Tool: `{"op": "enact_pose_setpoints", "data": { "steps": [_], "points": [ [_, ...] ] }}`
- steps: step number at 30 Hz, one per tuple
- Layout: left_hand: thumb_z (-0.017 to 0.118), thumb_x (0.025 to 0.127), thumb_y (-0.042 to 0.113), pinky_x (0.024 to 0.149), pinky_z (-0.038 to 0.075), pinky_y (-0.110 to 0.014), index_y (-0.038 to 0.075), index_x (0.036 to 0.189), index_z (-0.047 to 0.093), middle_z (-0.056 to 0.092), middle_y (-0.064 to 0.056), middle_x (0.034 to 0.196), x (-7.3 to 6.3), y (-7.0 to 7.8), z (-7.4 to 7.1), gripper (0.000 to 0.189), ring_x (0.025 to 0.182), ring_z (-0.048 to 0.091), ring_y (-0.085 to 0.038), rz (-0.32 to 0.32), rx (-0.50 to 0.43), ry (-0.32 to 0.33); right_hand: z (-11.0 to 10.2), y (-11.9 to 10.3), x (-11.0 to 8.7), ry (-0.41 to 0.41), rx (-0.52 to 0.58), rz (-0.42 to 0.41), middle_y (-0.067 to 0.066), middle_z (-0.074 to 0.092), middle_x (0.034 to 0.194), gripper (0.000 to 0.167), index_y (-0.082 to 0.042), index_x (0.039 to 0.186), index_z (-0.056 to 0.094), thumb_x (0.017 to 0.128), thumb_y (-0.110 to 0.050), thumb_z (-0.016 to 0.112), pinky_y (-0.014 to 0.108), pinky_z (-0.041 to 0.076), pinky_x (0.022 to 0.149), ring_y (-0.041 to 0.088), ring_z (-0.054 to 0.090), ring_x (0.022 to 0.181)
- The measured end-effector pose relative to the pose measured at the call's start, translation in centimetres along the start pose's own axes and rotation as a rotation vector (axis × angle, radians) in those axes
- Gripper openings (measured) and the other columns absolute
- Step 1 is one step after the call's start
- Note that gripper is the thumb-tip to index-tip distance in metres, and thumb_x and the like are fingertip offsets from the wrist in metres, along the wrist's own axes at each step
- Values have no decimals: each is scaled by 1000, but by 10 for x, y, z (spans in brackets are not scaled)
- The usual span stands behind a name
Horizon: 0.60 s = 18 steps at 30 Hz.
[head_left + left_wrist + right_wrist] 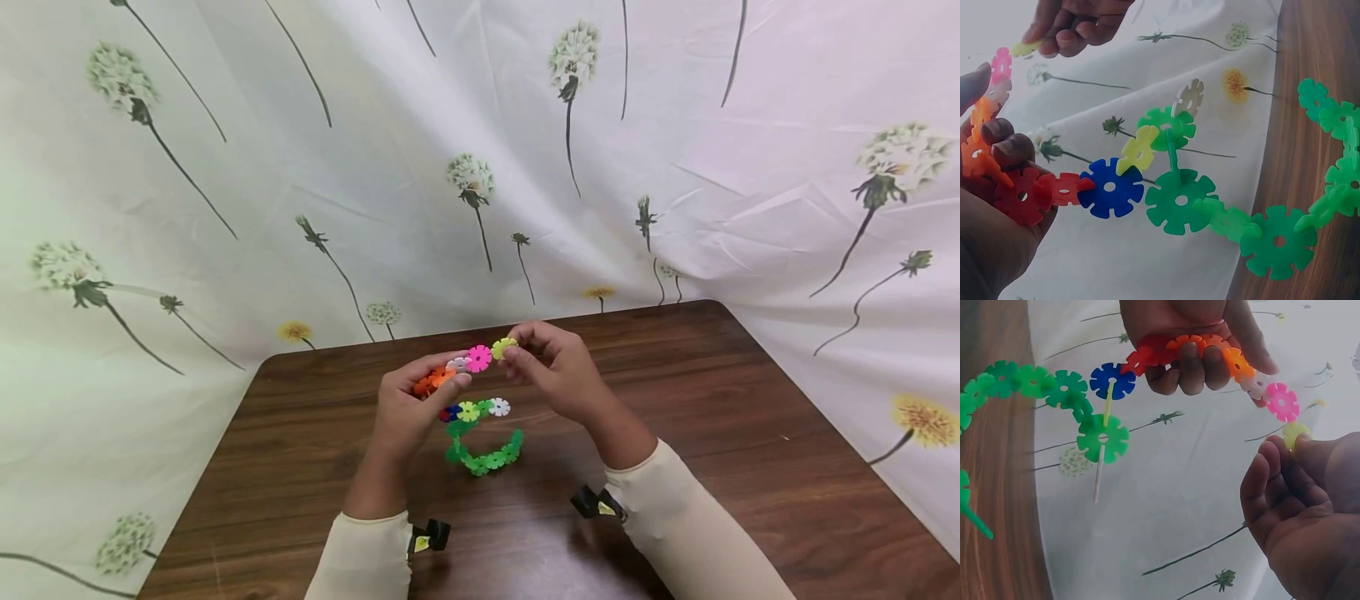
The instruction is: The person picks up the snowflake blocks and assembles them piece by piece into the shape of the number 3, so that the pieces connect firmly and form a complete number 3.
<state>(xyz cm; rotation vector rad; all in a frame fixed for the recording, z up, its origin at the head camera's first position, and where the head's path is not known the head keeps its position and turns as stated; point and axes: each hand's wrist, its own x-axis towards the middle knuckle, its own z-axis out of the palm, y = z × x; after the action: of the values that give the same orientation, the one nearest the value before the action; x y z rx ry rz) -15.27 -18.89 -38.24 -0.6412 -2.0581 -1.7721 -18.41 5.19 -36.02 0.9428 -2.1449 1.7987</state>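
Note:
My left hand (405, 408) grips a chain of notched plastic flower discs, its fingers curled round the red and orange discs (1238, 365). Beyond the thumb, a white disc (1254, 386) and a pink disc (478, 358) stick out toward the right. Between thumb and fingers, my right hand (558, 367) pinches a yellow disc (502, 347) at the pink one's edge; whether the two are slotted together I cannot tell. Below the left hand hang a blue disc (1110, 187), another yellow disc (1138, 150), a white disc (499, 407) and a curved run of green discs (1279, 242).
A brown wood-grain table (315, 467) lies beneath both hands. Behind it hangs a pale cloth (405, 208) printed with dandelions, meeting the table's back edge. Black wrist straps (597, 503) sit on the light sleeves (690, 517).

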Motion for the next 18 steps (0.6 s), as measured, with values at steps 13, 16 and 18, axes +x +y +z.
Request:
{"op": "enact_pose_setpoints", "data": {
  "steps": [13,16,18],
  "points": [
    [81,94,-3,79,64,-24,-1,119,82,81,5,111,-1,6,6,24,93,72,-15,-45,24,67,-3,-3,-1,-20,75,-10,18,64,119,3,2,106,68,106,0,66,30,64,69,13,63,78],
    [81,94,-2,78,64,-23,0,118,82,82,-2,112,-1,6,7,24,92,72,-15,-51,32,77,-3,-4,-2,-17,77,-5,18,64,120,4,2,105,68,106,0,66,27,62,69,12,61,79],
    [81,94,-2,78,63,-23,0,117,82,82,-8,112,-1,6,7,23,92,71,-15,-51,37,81,-4,-4,-2,-15,74,-8,18,65,120,3,2,105,68,106,0,66,27,60,68,12,60,80]
  ]
}}
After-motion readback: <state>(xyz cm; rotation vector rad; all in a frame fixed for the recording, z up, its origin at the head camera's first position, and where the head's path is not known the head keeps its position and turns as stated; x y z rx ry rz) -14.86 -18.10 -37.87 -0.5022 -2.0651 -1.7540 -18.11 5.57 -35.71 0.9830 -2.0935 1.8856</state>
